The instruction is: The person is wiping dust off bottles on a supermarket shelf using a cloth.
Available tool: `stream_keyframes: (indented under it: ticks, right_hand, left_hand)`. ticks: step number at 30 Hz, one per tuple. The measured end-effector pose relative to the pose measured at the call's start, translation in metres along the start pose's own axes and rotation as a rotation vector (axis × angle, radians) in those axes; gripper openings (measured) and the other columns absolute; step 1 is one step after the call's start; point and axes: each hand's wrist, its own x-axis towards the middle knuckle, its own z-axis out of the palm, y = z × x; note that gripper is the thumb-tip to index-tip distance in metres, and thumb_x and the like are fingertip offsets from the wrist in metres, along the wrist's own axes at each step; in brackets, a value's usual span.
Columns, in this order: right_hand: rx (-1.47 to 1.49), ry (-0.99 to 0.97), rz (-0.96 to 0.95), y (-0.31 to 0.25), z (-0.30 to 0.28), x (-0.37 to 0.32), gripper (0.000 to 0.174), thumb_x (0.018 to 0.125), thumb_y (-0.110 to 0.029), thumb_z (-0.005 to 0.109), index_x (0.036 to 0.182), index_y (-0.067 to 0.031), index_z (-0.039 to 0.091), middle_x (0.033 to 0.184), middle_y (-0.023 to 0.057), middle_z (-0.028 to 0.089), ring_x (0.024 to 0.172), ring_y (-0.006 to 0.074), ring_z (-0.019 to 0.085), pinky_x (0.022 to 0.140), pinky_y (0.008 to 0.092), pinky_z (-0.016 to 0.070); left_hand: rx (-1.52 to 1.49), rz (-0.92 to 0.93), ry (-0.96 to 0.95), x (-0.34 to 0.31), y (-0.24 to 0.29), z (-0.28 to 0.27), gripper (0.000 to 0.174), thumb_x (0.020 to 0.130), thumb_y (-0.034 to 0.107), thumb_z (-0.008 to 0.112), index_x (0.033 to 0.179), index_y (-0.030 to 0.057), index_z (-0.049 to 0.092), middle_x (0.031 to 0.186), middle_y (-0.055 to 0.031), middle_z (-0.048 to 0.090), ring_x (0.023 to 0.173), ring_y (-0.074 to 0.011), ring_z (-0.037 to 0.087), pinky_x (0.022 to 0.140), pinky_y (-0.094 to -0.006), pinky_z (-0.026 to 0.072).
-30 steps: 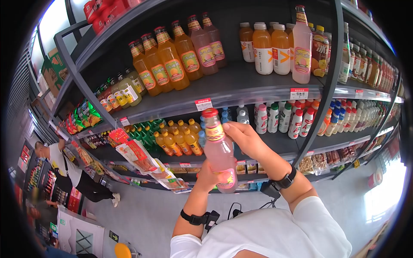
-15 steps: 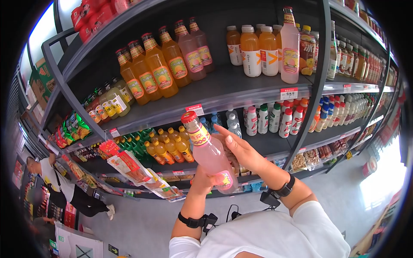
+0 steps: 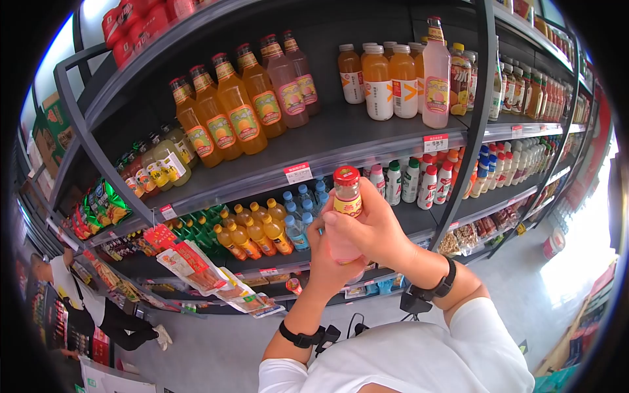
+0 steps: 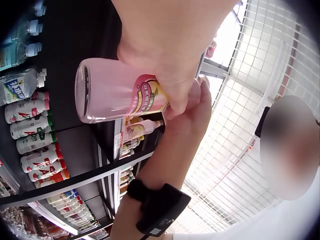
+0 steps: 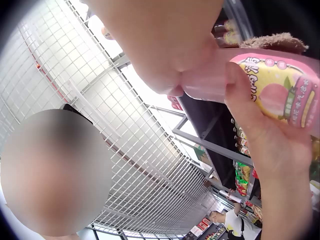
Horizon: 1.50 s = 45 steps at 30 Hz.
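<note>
The left grip (image 3: 329, 263) wraps a pink bottle (image 4: 117, 91) round its body, the right grip (image 3: 373, 226) its neck under the red cap (image 3: 346, 175), near, before the shelf (image 3: 327, 134). Orange bottles (image 3: 236, 110) stand far left, another pink bottle (image 3: 436, 78) right.

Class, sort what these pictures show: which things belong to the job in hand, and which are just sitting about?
In the job:
- pink bottle, held by the left hand and right hand
- fuzzy brown thing, probably cloth, by the bottle

Just about:
- orange bottles
- red cans
- price tag
- snack packets
</note>
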Motion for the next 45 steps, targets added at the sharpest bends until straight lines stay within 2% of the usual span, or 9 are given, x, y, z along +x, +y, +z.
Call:
stream_keyframes:
  ticks: [4, 7, 10, 13, 14, 18, 25, 40, 45]
  right_hand:
    - [0.055, 0.059, -0.150, -0.010, 0.004, 0.008, 0.032, 0.087, -0.016, 0.068, 0.112, -0.0020, 0.051, 0.094, 0.0055, 0.062, 0.086, 0.0092, 0.058, 0.076, 0.0284, 0.0502]
    - [0.134, 0.140, -0.228, -0.039, -0.005, 0.030, 0.030, 0.088, -0.014, 0.066, 0.111, -0.0026, 0.052, 0.094, 0.0054, 0.063, 0.082, 0.0094, 0.059, 0.073, 0.0268, 0.0503]
    - [0.111, 0.268, -0.353, -0.077, -0.018, 0.065, 0.027, 0.087, -0.018, 0.066, 0.107, -0.0031, 0.055, 0.087, 0.0052, 0.066, 0.076, 0.0108, 0.062, 0.069, 0.0256, 0.0506]
    - [-0.026, 0.337, -0.539, -0.092, -0.035, 0.120, 0.030, 0.085, -0.024, 0.068, 0.103, -0.0021, 0.058, 0.083, 0.0059, 0.066, 0.074, 0.0107, 0.062, 0.066, 0.0259, 0.0500]
    - [-0.057, 0.374, -0.532, -0.094, -0.036, 0.137, 0.028, 0.086, -0.024, 0.067, 0.103, -0.0023, 0.059, 0.084, 0.0059, 0.067, 0.076, 0.0108, 0.063, 0.067, 0.0261, 0.0509]
    - [-0.242, 0.461, -0.511, -0.084, -0.050, 0.204, 0.033, 0.084, -0.026, 0.068, 0.102, -0.0008, 0.059, 0.085, 0.0072, 0.067, 0.076, 0.0123, 0.063, 0.066, 0.0282, 0.0508]
    - [-0.532, 0.495, -0.360, -0.044, -0.059, 0.265, 0.041, 0.080, -0.033, 0.070, 0.098, 0.0017, 0.058, 0.082, 0.0113, 0.067, 0.078, 0.0211, 0.066, 0.070, 0.0346, 0.0511]
    - [-0.462, 0.353, -0.300, -0.008, -0.067, 0.319, 0.043, 0.080, -0.036, 0.070, 0.101, 0.0004, 0.062, 0.085, 0.0113, 0.070, 0.081, 0.0207, 0.067, 0.073, 0.0341, 0.0511]
    - [-0.508, 0.446, -0.343, -0.009, -0.068, 0.313, 0.057, 0.081, -0.041, 0.071, 0.117, 0.0012, 0.058, 0.105, 0.0155, 0.066, 0.093, 0.0245, 0.064, 0.080, 0.0352, 0.0505]
  left_hand:
    - [-0.081, 0.071, -0.022, -0.001, -0.010, -0.016, 0.094, 0.070, 0.036, 0.086, 0.145, 0.0045, 0.037, 0.139, -0.0117, 0.028, 0.135, -0.0270, 0.033, 0.110, -0.0438, 0.0362]
    - [-0.443, 0.049, 0.144, 0.002, -0.026, -0.038, 0.087, 0.076, 0.045, 0.080, 0.141, 0.0009, 0.042, 0.134, -0.0104, 0.030, 0.126, -0.0240, 0.047, 0.107, -0.0415, 0.0410]
    - [-0.457, 0.169, 0.288, 0.008, -0.031, -0.071, 0.070, 0.086, 0.037, 0.074, 0.136, -0.0017, 0.046, 0.129, -0.0089, 0.032, 0.111, -0.0210, 0.058, 0.102, -0.0373, 0.0452]
    - [-0.437, 0.055, 0.420, 0.013, -0.030, -0.090, 0.060, 0.091, 0.034, 0.067, 0.133, -0.0046, 0.048, 0.125, -0.0084, 0.045, 0.106, -0.0212, 0.061, 0.097, -0.0364, 0.0483]
    - [-0.476, 0.035, 0.469, 0.017, -0.030, -0.094, 0.047, 0.093, 0.025, 0.065, 0.127, -0.0042, 0.053, 0.118, -0.0078, 0.053, 0.097, -0.0193, 0.063, 0.092, -0.0348, 0.0504]
    - [-0.603, -0.101, 0.584, 0.032, -0.028, -0.115, 0.035, 0.091, 0.014, 0.065, 0.121, -0.0025, 0.058, 0.113, -0.0090, 0.061, 0.087, -0.0178, 0.064, 0.085, -0.0321, 0.0515]
    - [-0.619, -0.065, 0.533, 0.072, -0.022, -0.147, 0.035, 0.090, 0.014, 0.065, 0.121, -0.0021, 0.059, 0.107, -0.0086, 0.062, 0.087, -0.0165, 0.063, 0.085, -0.0317, 0.0508]
    - [-0.368, -0.172, 0.435, 0.152, -0.073, -0.147, 0.031, 0.091, 0.015, 0.063, 0.119, 0.0015, 0.063, 0.101, -0.0062, 0.063, 0.088, -0.0138, 0.064, 0.083, -0.0260, 0.0490]
    - [-0.388, -0.152, 0.455, 0.158, -0.095, -0.149, 0.030, 0.091, 0.013, 0.063, 0.119, 0.0013, 0.063, 0.100, -0.0063, 0.063, 0.087, -0.0131, 0.064, 0.081, -0.0252, 0.0497]
